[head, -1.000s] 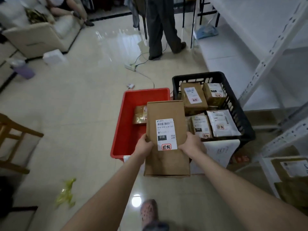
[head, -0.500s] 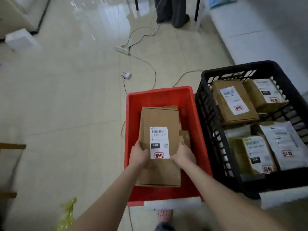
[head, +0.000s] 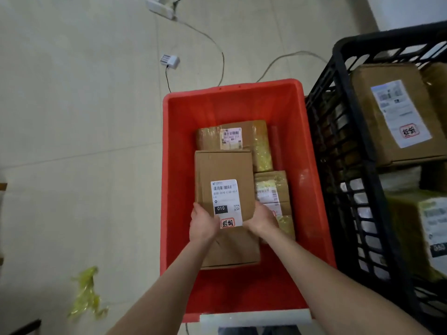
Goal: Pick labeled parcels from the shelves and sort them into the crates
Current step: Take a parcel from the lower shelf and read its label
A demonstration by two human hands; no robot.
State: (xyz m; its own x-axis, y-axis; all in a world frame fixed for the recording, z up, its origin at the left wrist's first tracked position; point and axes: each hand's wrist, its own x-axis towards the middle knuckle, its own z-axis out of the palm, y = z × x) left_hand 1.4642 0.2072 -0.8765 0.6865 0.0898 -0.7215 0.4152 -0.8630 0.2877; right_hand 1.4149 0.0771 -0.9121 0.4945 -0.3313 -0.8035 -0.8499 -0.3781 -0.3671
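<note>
A long brown cardboard parcel (head: 223, 170) with a white "010" label lies low inside the red crate (head: 179, 165). My left hand (head: 202, 224) grips its left edge and my right hand (head: 262, 220) grips its right edge, thumbs on top. Two taped parcels sit in the crate beside it: one behind (head: 232, 136) and one at its right (head: 272, 189), partly hidden by my right hand. The black crate (head: 338, 141) at the right holds several labeled parcels (head: 396, 112).
A white power strip (head: 160, 7) and cables (head: 217, 52) lie on the tiled floor beyond the crates, with a small white adapter (head: 169, 61). Crumpled yellow tape (head: 85, 293) lies at lower left. A white label strip (head: 254, 316) is on the red crate's near rim.
The parcel went from in front of the crates down into the red crate, both hands still on it. The view tilted down and closer.
</note>
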